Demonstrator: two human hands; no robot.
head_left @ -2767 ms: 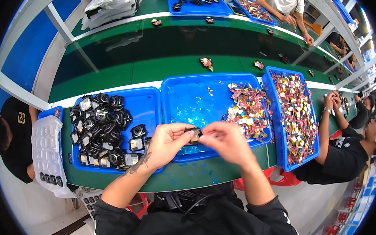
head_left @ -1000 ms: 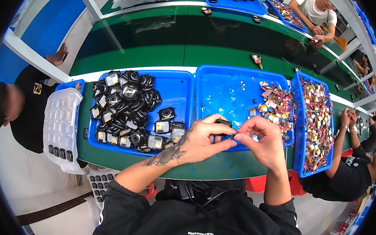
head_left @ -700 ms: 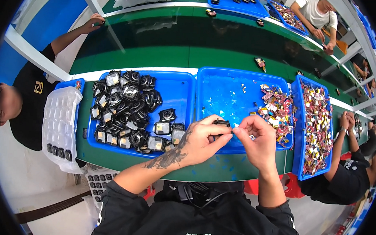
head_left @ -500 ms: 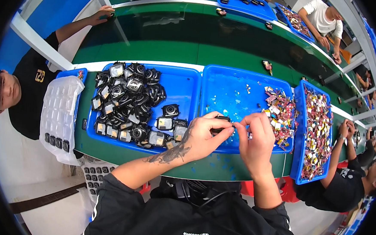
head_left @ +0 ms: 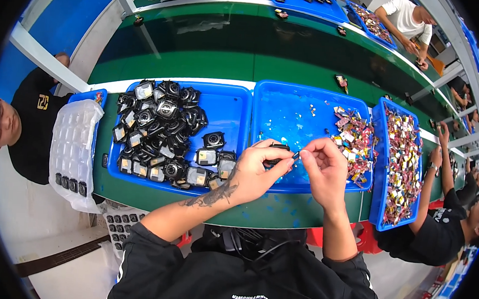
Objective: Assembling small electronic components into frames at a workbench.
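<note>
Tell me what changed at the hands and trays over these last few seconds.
Both hands crept rightward along the near edge of the middle tray. The left hand kept its pinch on the small black part, the right hand working at its end. Nothing was let go; trays stayed put.

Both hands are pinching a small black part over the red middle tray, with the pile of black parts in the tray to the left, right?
Not quite: the middle tray is blue, not red, as the head view shows. Left hand and right hand pinch the small black part over it; black parts fill the left tray.

A small black part [head_left: 277, 149], pinched between both hands' fingertips, sits above the middle blue tray's near edge.
</note>
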